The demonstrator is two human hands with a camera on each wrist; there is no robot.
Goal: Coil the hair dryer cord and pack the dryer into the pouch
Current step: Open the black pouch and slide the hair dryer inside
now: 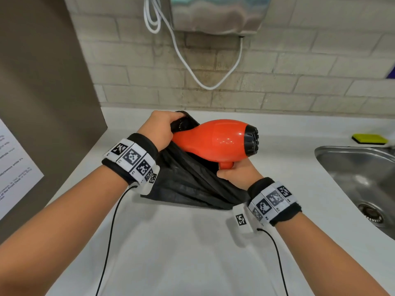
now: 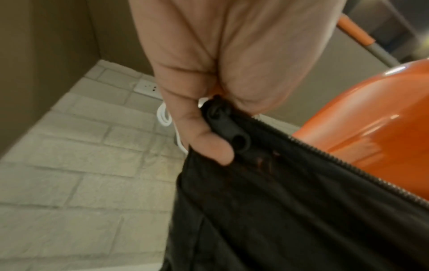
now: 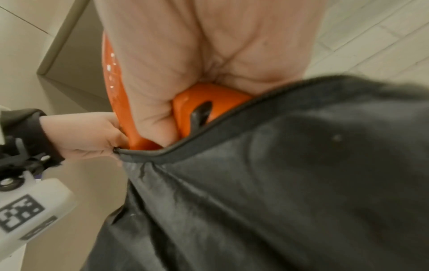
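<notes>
An orange hair dryer (image 1: 215, 139) with a black nozzle lies sideways over the mouth of a black fabric pouch (image 1: 188, 184) on the white counter. My left hand (image 1: 168, 127) grips the pouch's far rim and holds it up; the left wrist view shows the fingers (image 2: 204, 146) pinching the rim beside a black cord lock (image 2: 227, 128), with the dryer (image 2: 371, 119) just beyond. My right hand (image 1: 229, 174) grips the dryer's handle (image 3: 209, 104) at the pouch's near rim (image 3: 278, 183). The dryer's cord is hidden.
A steel sink (image 1: 352, 167) is sunk into the counter at right, with a yellow sponge (image 1: 369, 138) behind it. A wall-mounted hand dryer (image 1: 215, 13) with a white hanging cable (image 1: 192, 67) is above. A brown panel with a printed sheet (image 1: 15, 167) stands left.
</notes>
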